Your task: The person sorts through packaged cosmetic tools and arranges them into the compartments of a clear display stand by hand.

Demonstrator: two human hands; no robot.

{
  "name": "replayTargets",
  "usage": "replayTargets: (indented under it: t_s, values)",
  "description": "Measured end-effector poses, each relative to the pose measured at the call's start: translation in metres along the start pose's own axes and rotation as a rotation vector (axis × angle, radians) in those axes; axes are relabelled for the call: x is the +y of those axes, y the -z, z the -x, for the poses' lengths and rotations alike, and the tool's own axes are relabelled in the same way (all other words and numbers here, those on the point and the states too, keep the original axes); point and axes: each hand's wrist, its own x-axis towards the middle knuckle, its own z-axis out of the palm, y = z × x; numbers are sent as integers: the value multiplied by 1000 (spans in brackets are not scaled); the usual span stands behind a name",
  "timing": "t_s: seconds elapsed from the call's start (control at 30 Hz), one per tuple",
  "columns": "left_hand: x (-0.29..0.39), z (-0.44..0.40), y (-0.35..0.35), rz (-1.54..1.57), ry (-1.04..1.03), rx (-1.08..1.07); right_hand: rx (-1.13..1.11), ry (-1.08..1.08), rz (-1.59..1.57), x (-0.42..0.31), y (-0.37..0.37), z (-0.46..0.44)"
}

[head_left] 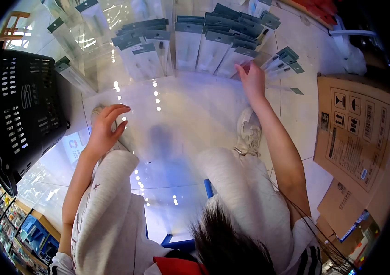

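My right hand (252, 81) is at the right end of a row of hanging packets, thumb and fingers closed at the edge of a clear packet (232, 63) with a dark green header card. Whatever slim item this packet contains is too small to make out. To its left hang several similar packets (188, 46), and another group of packets (142, 57) stands further left. My left hand (105, 130) hovers above my left knee, fingers bent and apart, holding nothing.
A black shopping basket (25, 98) stands at the left. On the right are a printed cardboard box (353, 133) and more cardboard (342, 201). Smaller packets (283, 62) hang beyond my right hand. A blue stool leg (208, 188) shows between my legs; shelves of goods (2, 224) fill the lower left.
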Motion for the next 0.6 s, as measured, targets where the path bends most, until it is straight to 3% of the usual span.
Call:
replayTargets:
  t_s: [0.1,0.2,0.3,0.4,0.6]
  values:
    - [6,-8,-12,19,-56,-60,90,65,-80,10,-5,8]
    - [16,-30,-25,3,-147,-182,54,-33,-164,11,2,24]
    - [29,-60,-47,-121,-176,-233,-34,95,44,36,-3,42]
    - [22,-92,-77,-249,-245,-159,-179,140,32,52,-3,52]
    - [10,-132,-105,-451,-127,-216,-173,213,-61,64,-4,49]
